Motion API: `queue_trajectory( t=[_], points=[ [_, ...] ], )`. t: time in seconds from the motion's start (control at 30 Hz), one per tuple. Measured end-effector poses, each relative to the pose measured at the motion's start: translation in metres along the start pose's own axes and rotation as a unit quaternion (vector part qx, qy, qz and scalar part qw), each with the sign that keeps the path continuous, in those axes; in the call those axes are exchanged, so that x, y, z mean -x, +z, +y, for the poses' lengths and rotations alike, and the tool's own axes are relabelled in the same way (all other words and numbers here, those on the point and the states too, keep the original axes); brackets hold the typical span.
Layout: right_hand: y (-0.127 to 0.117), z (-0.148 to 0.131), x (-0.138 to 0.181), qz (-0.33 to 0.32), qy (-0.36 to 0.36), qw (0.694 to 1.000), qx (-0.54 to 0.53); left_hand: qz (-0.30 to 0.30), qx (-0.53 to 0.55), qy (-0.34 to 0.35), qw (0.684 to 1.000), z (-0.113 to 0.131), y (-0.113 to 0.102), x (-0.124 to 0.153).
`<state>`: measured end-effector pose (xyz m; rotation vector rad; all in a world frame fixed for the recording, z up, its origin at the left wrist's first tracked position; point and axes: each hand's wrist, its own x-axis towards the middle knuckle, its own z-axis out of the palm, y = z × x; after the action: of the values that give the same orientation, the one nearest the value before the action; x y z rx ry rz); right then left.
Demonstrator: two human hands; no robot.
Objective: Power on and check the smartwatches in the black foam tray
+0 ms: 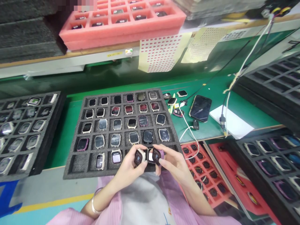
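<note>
My left hand [131,162] grips a smartwatch case [139,157] with a pale frame, its dark face tilted. In my right hand [172,161] is a purple-framed smartwatch case [156,155], pinched between thumb and fingers. Between the two shows a watch with a lit white screen [150,155]; whether it is held or lies in the tray I cannot tell. Both hands hover over the front edge of a grey foam tray [78,164], whose compartments hold several watch cases. Nearest my left hand is a watch with a lit screen [116,157].
Another foam tray of watches [52,137] stands at the left, and more lie at the right [264,147]. A phone [200,107], white cable [191,128] and paper [231,122] lie right of the tray. Pink foam trays sit on the shelf [124,34] and lower right [208,167].
</note>
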<state>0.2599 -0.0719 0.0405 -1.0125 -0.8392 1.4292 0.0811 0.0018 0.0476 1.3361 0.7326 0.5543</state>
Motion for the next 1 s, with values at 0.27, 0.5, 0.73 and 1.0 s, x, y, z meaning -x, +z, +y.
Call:
queue_trajectory(
  t=[0.27,0.5,0.73,1.0],
  points=[
    [0.0035,-0.0013,-0.0014,0.008,-0.011,1.000,-0.003,0.003,-0.010,0.007,1.000,-0.0039,0.0019,0.0024],
    [0.0043,0.0003,-0.0001,0.022,-0.011,0.999,0.023,0.013,0.028,0.019,0.999,-0.0082,0.0030,0.0014],
    [0.0043,-0.0003,-0.0007,0.011,-0.009,1.000,0.022,0.002,-0.011,0.012,1.000,-0.0050,0.0012,0.0018],
    [0.0063,-0.0014,-0.0001,0.001,-0.004,1.000,0.014,-0.003,-0.002,0.019,1.000,-0.0032,0.0016,0.0019]
  ],
)
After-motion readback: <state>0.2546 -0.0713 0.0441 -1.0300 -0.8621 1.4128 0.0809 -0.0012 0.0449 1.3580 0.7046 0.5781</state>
